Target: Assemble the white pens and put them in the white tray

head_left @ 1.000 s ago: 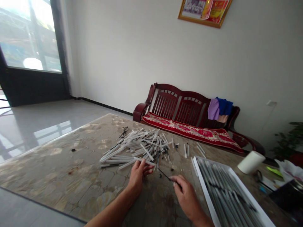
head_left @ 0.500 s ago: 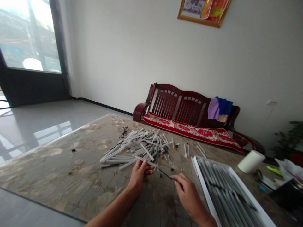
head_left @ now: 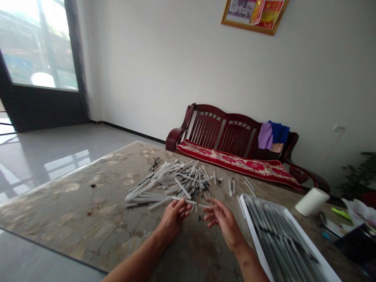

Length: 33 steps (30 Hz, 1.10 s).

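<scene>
My left hand (head_left: 175,213) is closed around a slim white tube (head_left: 185,200), like a pen barrel, held level above the table. From the tube's right end a thin pale rod (head_left: 203,205), like a pen refill, reaches toward my right hand (head_left: 217,214). That hand's fingers are spread and curved around the rod's end; whether they touch it I cannot tell. Just beyond my left hand lies a loose heap of white tubes (head_left: 167,180), mixed with thin dark rods. At the right, a white tray (head_left: 248,225) holds many grey, see-through tubes (head_left: 279,235) in a blurred row.
The patterned table (head_left: 117,231) carries a pair of glasses (head_left: 154,163), small black bits and a white roll (head_left: 311,201). Papers and a dark object (head_left: 357,244) lie at the far right. Behind stands a red wooden bench (head_left: 223,129) with a patterned cushion.
My right hand has let go its pinch on the thin dark rod and moved up and left, its fingers now spread. Less of the rod shows outside the tube. My left hand still holds the tube.
</scene>
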Tool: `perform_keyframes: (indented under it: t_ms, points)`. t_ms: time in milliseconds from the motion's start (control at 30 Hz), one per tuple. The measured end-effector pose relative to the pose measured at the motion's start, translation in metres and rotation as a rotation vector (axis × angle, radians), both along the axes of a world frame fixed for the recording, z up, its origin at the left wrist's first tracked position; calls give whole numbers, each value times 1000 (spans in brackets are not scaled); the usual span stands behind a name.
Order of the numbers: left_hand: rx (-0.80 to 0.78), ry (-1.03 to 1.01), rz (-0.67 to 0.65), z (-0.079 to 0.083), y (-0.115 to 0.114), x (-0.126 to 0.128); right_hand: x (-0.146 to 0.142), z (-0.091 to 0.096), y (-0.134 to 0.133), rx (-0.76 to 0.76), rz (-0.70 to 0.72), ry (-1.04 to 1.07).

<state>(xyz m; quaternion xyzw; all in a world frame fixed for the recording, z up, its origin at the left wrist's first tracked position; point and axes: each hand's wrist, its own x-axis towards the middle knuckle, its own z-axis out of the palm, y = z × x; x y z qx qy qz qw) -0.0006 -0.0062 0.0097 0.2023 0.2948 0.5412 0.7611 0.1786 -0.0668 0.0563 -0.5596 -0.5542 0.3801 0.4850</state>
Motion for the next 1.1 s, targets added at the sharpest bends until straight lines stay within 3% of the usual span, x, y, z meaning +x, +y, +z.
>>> perform_keyframes:
  t_ms: [67, 167, 267, 367, 500, 667, 767, 900, 1100]
  points:
    - [-98, -66, 68, 1, 5, -4, -1, -14, 9, 6, -92, 39]
    - [-137, -111, 98, 0, 9, -6, -5, -36, 19, 28, -206, -297]
    - [-102, -111, 70, -3, 7, -4, -13, -52, 23, 27, -213, -628]
    - [-51, -80, 45, -6, 5, 0, -17, -60, 22, 69, -167, -721]
    - [26, -15, 33, -9, 3, 4, -13, -65, 23, 173, -245, -498]
    - [50, 39, 33, -8, 2, 6, -14, -63, 26, 87, -329, 47]
    - [67, 53, 36, -8, 1, 8, -19, -56, 25, 75, -331, 243]
    - [79, 68, 45, -10, 2, 10, -24, -50, 24, 83, -347, 347]
    - [91, 68, 33, -8, 2, 10, -26, -52, 27, 152, -370, 338]
